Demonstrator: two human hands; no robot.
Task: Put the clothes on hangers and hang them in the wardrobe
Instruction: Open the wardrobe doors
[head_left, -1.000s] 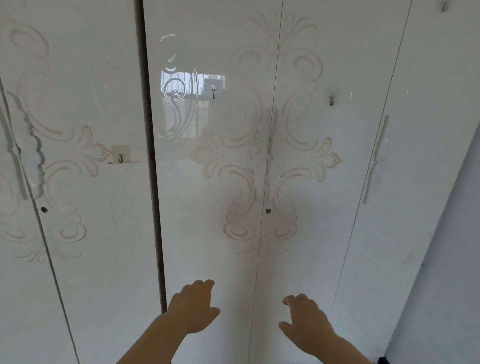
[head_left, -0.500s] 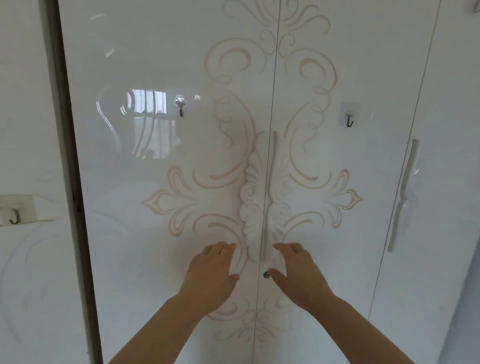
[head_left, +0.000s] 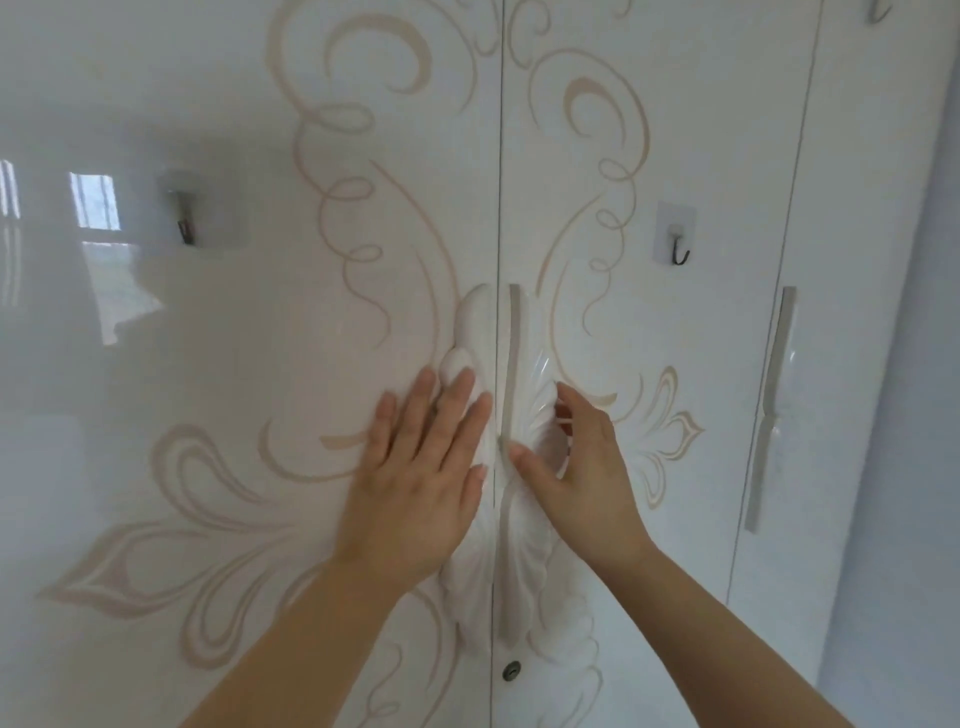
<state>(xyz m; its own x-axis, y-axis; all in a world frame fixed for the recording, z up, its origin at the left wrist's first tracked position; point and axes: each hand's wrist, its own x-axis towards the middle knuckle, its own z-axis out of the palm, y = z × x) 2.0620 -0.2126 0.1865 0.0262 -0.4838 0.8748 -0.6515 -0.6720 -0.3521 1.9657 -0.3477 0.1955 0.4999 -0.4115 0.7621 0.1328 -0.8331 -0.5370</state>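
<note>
Pressing flat against the glossy white wardrobe (head_left: 311, 130), the left hand (head_left: 421, 467) lay open with its fingers straight and slightly spread. Its palm rested on the left door (head_left: 234, 364) and its fingertips lay over the left carved white leaf-shaped handle (head_left: 475, 327). The right hand (head_left: 576, 467) gripped the right carved white leaf-shaped handle (head_left: 535, 358), with the thumb on its front face just beside the centre seam and the fingers (head_left: 563, 410) curled behind its outer edge.

Both handles flanked the thin vertical seam where the left door met the right door (head_left: 675, 130). Beige scroll ornament ran across both doors. A small round metal keyhole (head_left: 511, 671) sat below the handles, at the seam.

Each door carried a clear adhesive pad with a dark hook: one (head_left: 675, 234) on the right door, one (head_left: 182, 218), blurred, on the left. Further right stood a third white door (head_left: 857, 260) with a long beige bar handle (head_left: 774, 405), and beyond it a pale grey wall (head_left: 914, 467).
</note>
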